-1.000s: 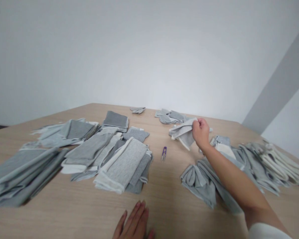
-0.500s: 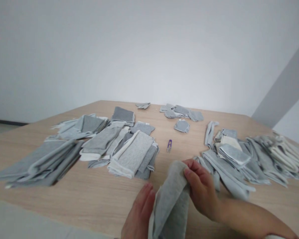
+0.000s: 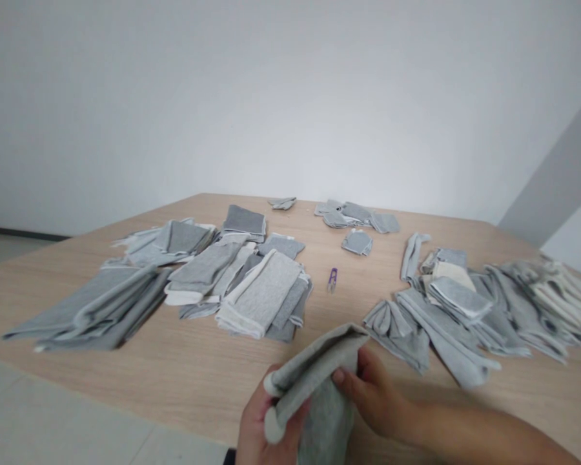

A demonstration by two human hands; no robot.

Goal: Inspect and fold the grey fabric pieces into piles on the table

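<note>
In front of me a folded piece of light grey knit fabric (image 3: 319,368) is held above the near part of the table. My right hand (image 3: 375,394) grips its right side, thumb on the near face and the other fingers behind. On the left edge, where two pale rounded ends stick out, my left hand (image 3: 256,426) is closed round the fabric; its fingers are partly hidden by the cloth. The fold gapes slightly along the top, and the lower part hangs down between my hands. Purple-handled thread snips (image 3: 332,279) lie beyond, touched by neither hand.
Stacks of grey fabric pieces (image 3: 261,290) lie left of centre, with longer folded cloth (image 3: 101,310) farther left. A mixed heap of grey and cream pieces (image 3: 458,300) covers the right. Small cut pieces (image 3: 356,213) lie near the wall. The wooden table's (image 3: 174,374) front edge is lower left.
The fabric has tipped over to the left, so its open fold and pale ends show. My left hand has closed on it; my right hand has moved slightly down. The view has shifted a little.
</note>
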